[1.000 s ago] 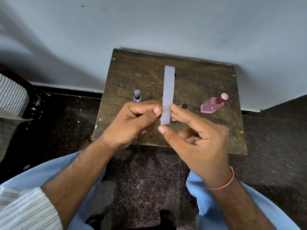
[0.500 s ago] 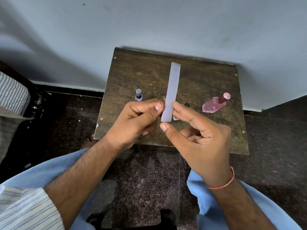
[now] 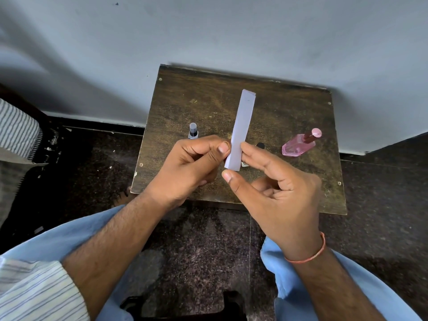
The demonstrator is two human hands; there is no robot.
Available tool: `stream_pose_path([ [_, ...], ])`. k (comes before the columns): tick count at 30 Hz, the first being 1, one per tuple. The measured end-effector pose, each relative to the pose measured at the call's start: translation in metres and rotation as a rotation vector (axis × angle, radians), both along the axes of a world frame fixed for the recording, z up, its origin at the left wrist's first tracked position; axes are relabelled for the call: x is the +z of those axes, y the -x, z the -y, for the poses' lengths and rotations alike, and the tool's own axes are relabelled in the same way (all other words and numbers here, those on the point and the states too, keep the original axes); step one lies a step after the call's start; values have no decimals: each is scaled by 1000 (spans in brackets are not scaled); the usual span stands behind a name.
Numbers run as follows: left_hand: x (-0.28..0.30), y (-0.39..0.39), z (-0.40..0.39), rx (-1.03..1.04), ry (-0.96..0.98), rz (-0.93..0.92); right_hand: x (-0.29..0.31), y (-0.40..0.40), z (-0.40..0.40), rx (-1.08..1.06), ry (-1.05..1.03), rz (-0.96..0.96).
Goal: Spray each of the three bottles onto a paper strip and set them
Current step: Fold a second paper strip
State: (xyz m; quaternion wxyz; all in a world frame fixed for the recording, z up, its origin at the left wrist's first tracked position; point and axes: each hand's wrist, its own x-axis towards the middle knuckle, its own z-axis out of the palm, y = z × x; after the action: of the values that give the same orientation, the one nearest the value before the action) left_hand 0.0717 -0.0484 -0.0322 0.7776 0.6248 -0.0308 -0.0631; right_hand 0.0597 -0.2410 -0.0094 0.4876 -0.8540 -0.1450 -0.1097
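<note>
A white paper strip (image 3: 242, 128) stands upright over the small wooden table (image 3: 203, 105). My left hand (image 3: 192, 165) pinches its lower left edge. My right hand (image 3: 278, 191) touches the strip's right edge with its fingertips, thumb held apart below. A small clear bottle with a dark cap (image 3: 193, 130) stands left of my left hand. A second dark-capped bottle (image 3: 260, 145) is mostly hidden behind my right fingers. A pink bottle (image 3: 298, 147) with a pink cap stands at the right.
The table sits against a grey wall (image 3: 208, 31). Dark speckled floor (image 3: 199, 251) lies around it. My blue-clad knees are at the bottom, and a striped cloth (image 3: 16, 128) is at the far left.
The strip has tilted slightly to the right at its top. Both hands stay at its lower end, with the right thumb drawn a little away from the paper.
</note>
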Motion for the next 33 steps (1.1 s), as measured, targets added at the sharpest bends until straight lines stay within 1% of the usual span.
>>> stream_pose_path([
  [5, 6, -4, -2, 35, -95, 88, -1, -1, 1, 18, 13, -4],
  [8, 7, -5, 0, 55, -134, 86, -1, -1, 1, 38, 3, -26],
  [14, 6, -6, -1, 84, -134, 62, 4, -1, 0, 93, -41, -51],
  [25, 5, -4, -7, 87, -169, 51, 2, -3, -1, 96, -10, -63],
  [29, 0, -6, -8, 90, -126, 78, 4, -3, 1, 75, -27, -84],
  [33, 2, -5, -6, 86, -121, 91, 3, -6, 2, 32, -17, -54],
])
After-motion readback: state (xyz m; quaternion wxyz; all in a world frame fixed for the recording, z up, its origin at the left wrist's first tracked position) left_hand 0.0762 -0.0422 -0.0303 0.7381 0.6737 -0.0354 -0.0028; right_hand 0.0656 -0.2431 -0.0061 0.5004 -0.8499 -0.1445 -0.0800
